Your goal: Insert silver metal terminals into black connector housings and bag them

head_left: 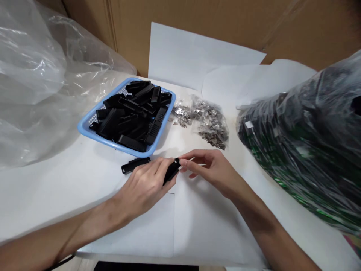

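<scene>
Lettering is indiscernible on the black piece [170, 172] in left hand [148, 180].

Head view: I look forward and down from the wearer's head, at arm's length, with the fingers [184, 163] near mid-frame.

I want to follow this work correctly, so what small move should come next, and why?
Perhaps the right hand should press gently at the far end of the black part: its thumb and forefinger are at that end, while the left hand grips the part's body.
</scene>
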Available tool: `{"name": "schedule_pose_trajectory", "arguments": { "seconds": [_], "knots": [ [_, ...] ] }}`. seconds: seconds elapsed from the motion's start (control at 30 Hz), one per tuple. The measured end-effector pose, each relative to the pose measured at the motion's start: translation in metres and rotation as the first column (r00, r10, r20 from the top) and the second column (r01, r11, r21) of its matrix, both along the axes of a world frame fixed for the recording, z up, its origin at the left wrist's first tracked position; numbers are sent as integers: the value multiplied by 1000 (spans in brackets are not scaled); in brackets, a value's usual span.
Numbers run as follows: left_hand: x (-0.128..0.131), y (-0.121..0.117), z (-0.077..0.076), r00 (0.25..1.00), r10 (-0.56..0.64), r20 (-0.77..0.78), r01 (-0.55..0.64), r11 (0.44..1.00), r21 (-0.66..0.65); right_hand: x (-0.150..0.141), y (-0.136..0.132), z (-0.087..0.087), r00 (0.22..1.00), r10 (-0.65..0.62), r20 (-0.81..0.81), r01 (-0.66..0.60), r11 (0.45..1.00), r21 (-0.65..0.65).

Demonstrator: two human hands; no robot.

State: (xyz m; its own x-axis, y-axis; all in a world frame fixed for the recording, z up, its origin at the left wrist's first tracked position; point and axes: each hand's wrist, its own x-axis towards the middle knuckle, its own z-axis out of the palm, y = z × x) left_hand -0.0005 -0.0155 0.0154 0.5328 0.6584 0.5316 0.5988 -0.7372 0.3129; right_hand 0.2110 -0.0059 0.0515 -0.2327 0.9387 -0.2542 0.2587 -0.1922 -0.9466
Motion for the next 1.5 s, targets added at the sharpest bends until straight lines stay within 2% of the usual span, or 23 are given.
{"name": "schedule_pose_trajectory", "arguments": {
  "seconds": [0.23,0.47,0.57,0.73,0.8,1.1,1.23,1.4,1.5],
  "knots": [
    [2,-4,1,994,-31,-106,47,988,150,1,4,-9,999,7,-37,-10,997,-80],
    [4,-4,-2,986,-32,-162,66,975,213,-20,-7,-16,976,-195,98,190,980,63],
    [3,-3,-1,990,-36,-139,57,987,150,-18,-5,-17,975,-197,103,189,978,85],
    [0,-1,6,992,-102,-77,99,994,-47,2,4,-9,997,27,-67,-32,997,-71],
    [0,-1,8,992,-105,-64,99,990,-98,7,6,-6,994,62,-88,-70,993,-90],
    [-1,0,5,992,-107,-64,94,980,-177,2,0,-9,999,35,6,-35,999,12],
    [-1,1,4,991,-123,-59,113,983,-141,-3,-4,-13,998,-35,56,31,996,80],
    [-2,2,4,990,-132,-58,128,989,-70,-10,-5,-19,994,-111,16,109,989,97],
    [-2,2,6,992,-125,-34,121,986,-112,-4,-2,-14,998,-53,-29,55,997,58]
  ]
}}
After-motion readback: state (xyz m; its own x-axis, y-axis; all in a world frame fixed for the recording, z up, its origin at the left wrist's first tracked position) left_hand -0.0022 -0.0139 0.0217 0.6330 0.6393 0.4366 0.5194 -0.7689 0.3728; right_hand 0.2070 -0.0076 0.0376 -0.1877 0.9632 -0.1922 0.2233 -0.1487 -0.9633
